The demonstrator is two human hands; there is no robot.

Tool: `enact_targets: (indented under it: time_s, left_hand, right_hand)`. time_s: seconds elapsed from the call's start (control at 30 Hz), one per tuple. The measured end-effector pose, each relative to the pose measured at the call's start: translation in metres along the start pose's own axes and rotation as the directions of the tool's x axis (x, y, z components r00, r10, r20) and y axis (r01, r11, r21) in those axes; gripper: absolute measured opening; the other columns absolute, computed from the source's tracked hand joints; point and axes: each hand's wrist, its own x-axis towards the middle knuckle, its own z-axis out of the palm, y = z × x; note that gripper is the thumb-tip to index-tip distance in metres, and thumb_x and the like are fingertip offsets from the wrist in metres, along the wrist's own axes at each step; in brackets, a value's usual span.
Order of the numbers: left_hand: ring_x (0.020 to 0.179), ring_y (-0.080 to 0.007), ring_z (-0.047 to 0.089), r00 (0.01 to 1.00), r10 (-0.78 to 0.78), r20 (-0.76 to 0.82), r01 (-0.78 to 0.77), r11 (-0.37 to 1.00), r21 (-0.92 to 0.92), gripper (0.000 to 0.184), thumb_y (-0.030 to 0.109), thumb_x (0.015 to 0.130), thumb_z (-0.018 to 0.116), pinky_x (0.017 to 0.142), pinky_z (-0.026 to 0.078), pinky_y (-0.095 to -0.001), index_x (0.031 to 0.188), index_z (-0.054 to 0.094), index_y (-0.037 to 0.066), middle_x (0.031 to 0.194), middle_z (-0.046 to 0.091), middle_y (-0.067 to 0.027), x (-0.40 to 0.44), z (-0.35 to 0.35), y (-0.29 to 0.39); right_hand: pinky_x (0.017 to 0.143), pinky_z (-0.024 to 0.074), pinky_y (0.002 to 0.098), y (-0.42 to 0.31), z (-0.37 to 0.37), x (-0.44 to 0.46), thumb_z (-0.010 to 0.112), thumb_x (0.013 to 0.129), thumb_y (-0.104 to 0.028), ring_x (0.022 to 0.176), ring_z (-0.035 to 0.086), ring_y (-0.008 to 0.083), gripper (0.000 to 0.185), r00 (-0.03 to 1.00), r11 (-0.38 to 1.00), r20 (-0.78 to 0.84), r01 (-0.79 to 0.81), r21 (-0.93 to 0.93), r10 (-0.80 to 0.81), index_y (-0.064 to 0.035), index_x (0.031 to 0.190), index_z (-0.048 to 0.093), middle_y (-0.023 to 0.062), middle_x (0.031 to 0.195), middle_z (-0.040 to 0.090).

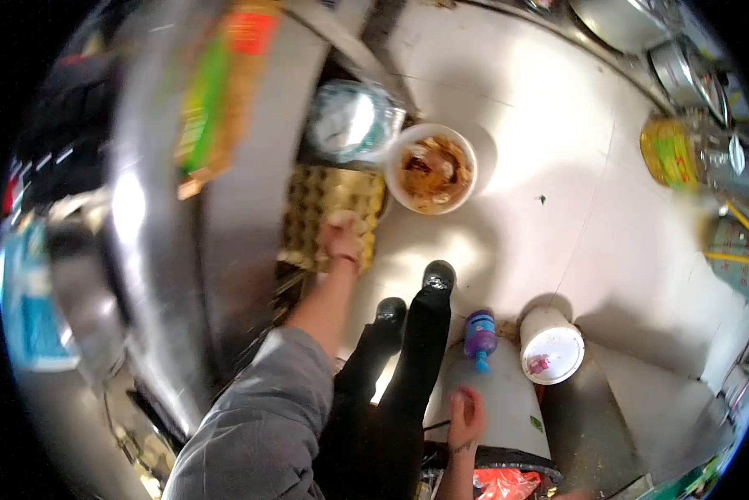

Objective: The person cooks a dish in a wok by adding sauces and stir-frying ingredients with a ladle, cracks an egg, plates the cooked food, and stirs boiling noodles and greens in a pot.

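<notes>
My left hand (342, 238) reaches down over a yellowish egg tray (312, 212) with moulded cups. Its fingers are closed around a pale, rounded thing that looks like an egg (341, 218), though blur softens the outline. Close beyond the tray stands a white bucket (394, 185) holding brown-orange, wet-looking scraps. Lower right, my right hand (468, 415) hangs above a bin (508, 417) with a black liner; its fingers are loosely curved and hold nothing visible. Just past that hand lies a purple bottle with a blue top (480, 335).
A plastic-covered round container (345, 121) sits behind the egg tray. A steel counter (249, 208) runs along the left. Beside the bin is a lidded white bucket (552, 354). Along the right wall stand an oil jug (668, 152) and metal pots (687, 75). My shoes (439, 275) are on the pale floor.
</notes>
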Motion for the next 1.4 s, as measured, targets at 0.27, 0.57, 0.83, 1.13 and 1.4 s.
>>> enact_targets:
  time_s: [0.27, 0.57, 0.83, 1.13, 1.4]
  left_hand:
    - [0.061, -0.0039, 0.049, 0.557, -0.176, 0.812, 0.354, 0.934, -0.04, 0.036, 0.022, 0.081, 0.067, 0.051, 0.039, -0.0194, 0.111, 0.056, 0.006, 0.081, 0.062, -0.0003, -0.281, -0.078, 0.233]
    - [0.077, -0.009, 0.057, 0.883, 0.073, 0.464, 0.078, 0.951, -0.299, 0.028, 0.022, 0.084, 0.063, 0.069, 0.048, -0.0215, 0.102, 0.062, 0.0, 0.085, 0.064, -0.0056, -0.311, -0.273, 0.321]
    - [0.067, -0.0121, 0.056, 0.947, -0.315, -0.069, 0.005, 0.23, -0.973, 0.027, 0.024, 0.09, 0.052, 0.052, 0.046, -0.0213, 0.109, 0.054, 0.005, 0.089, 0.062, -0.0075, -0.282, -0.397, 0.301]
    - [0.061, -0.0102, 0.054, 0.941, -0.298, -0.158, -0.08, 0.258, -0.963, 0.021, 0.02, 0.091, 0.052, 0.048, 0.045, -0.024, 0.096, 0.057, 0.001, 0.083, 0.063, -0.0074, -0.251, -0.437, 0.27]
    - [0.066, -0.0078, 0.055, 0.991, -0.102, 0.083, 0.118, 0.409, -0.905, 0.023, 0.026, 0.093, 0.048, 0.052, 0.046, -0.0218, 0.101, 0.056, 0.006, 0.085, 0.062, -0.0043, -0.277, -0.476, 0.227]
  right_hand:
    - [0.088, 0.0435, 0.039, -0.176, 0.041, -0.027, 0.062, 0.07, -0.008, 0.097, 0.053, 0.0392, 0.058, 0.703, 0.454, 0.589, 0.709, -0.539, -0.399, -0.0045, 0.126, 0.044, 0.0203, 0.112, 0.052]
    - [0.075, 0.0485, 0.0333, -0.283, 0.173, -0.153, 0.068, 0.07, -0.006, 0.088, 0.057, 0.0287, 0.043, 0.289, 0.414, 0.85, 0.905, -0.094, -0.44, -0.0055, 0.111, 0.055, 0.0149, 0.102, 0.053]
    - [0.082, 0.0448, 0.0342, -0.353, 0.359, -0.259, 0.065, 0.074, -0.008, 0.097, 0.055, 0.032, 0.045, -0.175, 0.18, 0.85, 0.937, 0.299, -0.497, -0.0006, 0.115, 0.048, 0.0176, 0.107, 0.053]
    - [0.072, 0.0453, 0.0402, -0.325, 0.449, -0.284, 0.061, 0.081, -0.02, 0.084, 0.056, 0.0356, 0.036, -0.234, -0.001, 0.841, 0.964, 0.267, -0.488, 0.001, 0.106, 0.045, 0.0208, 0.092, 0.055]
    - [0.071, 0.0451, 0.0456, -0.31, 0.473, -0.319, 0.057, 0.086, -0.023, 0.085, 0.056, 0.0447, 0.037, -0.059, -0.216, 0.93, 0.976, -0.022, -0.363, 0.0026, 0.106, 0.039, 0.0307, 0.092, 0.056]
